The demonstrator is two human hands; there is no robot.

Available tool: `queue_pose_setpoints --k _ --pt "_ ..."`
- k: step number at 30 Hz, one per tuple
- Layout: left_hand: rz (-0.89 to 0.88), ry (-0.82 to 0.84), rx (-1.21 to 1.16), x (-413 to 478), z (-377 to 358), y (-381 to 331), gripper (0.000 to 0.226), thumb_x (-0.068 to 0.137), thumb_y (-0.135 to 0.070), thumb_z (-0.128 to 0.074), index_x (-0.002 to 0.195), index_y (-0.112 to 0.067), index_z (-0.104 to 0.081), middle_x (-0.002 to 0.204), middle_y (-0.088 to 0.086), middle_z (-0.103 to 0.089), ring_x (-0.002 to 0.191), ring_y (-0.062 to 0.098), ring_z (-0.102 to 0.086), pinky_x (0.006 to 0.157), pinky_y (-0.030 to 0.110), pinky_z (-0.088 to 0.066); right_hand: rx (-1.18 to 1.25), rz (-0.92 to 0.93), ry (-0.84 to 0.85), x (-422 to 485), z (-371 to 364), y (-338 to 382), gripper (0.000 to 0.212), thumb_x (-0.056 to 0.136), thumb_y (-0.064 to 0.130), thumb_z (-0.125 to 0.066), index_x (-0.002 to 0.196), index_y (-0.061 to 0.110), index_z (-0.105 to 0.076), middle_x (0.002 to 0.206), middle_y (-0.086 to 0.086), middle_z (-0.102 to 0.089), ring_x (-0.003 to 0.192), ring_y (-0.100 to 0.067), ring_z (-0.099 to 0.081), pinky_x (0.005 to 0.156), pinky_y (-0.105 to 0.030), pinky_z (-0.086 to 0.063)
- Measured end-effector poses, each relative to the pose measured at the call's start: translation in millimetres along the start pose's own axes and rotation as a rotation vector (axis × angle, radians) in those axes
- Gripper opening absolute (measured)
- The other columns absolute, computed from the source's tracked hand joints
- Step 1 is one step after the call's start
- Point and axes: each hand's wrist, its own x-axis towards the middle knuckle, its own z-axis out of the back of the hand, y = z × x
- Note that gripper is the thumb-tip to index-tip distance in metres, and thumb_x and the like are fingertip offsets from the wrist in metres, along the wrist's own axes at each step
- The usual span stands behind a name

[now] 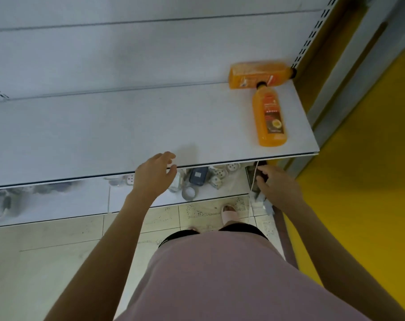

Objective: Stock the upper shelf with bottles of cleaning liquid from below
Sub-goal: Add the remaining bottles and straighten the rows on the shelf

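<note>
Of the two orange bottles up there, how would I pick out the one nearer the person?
Find the wide white upper shelf and follow it to its right end. Two orange bottles lie on their sides there. The nearer bottle points its dark cap away from the person, unlike the rear bottle, which lies crosswise along the back.

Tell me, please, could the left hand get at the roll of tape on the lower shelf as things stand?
Probably yes. The left hand hangs open at the upper shelf front edge, and the roll of tape lies just below and right of it, near the lower shelf's front, with nothing visibly covering it.
</note>
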Motion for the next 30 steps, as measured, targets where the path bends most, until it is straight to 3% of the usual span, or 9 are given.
queue_pose_setpoints --k 6,12,20,25,30 --pt "-0.108 -0.018 0.031 88.4 0.3 -63.9 0.033 0.094 -0.025 -0.046 0.126 -0.018 -0.052 0.120 0.001 -0.061 0.110 0.021 -0.058 0.089 0.034 -0.045 0.073 -0.011 -0.108 43.6 37.7 -33.8 0.032 0.093 0.021 -0.049 0.122 0.010 -0.055 0.113 -0.014 -0.060 0.105 -0.030 -0.057 0.082 -0.036 -0.045" --pt "-0.274 -0.078 0.127 190.9 -2.7 -134.7 0.038 0.095 -0.021 -0.046 0.133 -0.015 -0.046 0.134 0.008 -0.047 0.122 0.027 -0.047 0.095 0.042 -0.042 0.127 0.030 -0.172 91.2 64.5 -51.7 0.036 0.093 0.025 -0.050 0.125 0.011 -0.053 0.117 -0.013 -0.059 0.106 -0.028 -0.057 0.082 -0.037 -0.047" --pt "-0.280 0.031 0.202 264.1 -22.1 -167.9 0.051 0.092 -0.023 -0.053 0.139 -0.014 -0.037 0.140 0.013 -0.039 0.127 0.033 -0.039 0.100 0.045 -0.037 0.274 -0.103 0.022 121.5 64.1 -60.2 0.060 0.088 0.048 -0.053 0.134 0.013 -0.040 0.127 -0.011 -0.051 0.110 -0.025 -0.053 0.089 -0.035 -0.044" --pt "-0.235 0.033 0.162 269.3 -29.1 -175.3 0.049 0.089 -0.019 -0.060 0.131 -0.002 -0.040 0.134 0.019 -0.037 0.117 0.036 -0.046 0.096 0.043 -0.042 0.470 -0.221 0.172 131.9 61.4 -59.7 0.065 0.086 0.048 -0.055 0.136 0.011 -0.037 0.128 -0.010 -0.052 0.107 -0.020 -0.053 0.085 -0.029 -0.042" --pt "-0.146 0.092 0.147 244.1 -13.0 -142.9 0.051 0.089 -0.029 -0.060 0.126 0.002 -0.045 0.126 0.021 -0.041 0.108 0.038 -0.052 0.092 0.042 -0.044 0.599 -0.276 0.220 139.8 59.6 -58.9 0.063 0.086 0.044 -0.059 0.134 0.007 -0.042 0.129 -0.010 -0.053 0.113 -0.024 -0.055 0.094 -0.037 -0.046"
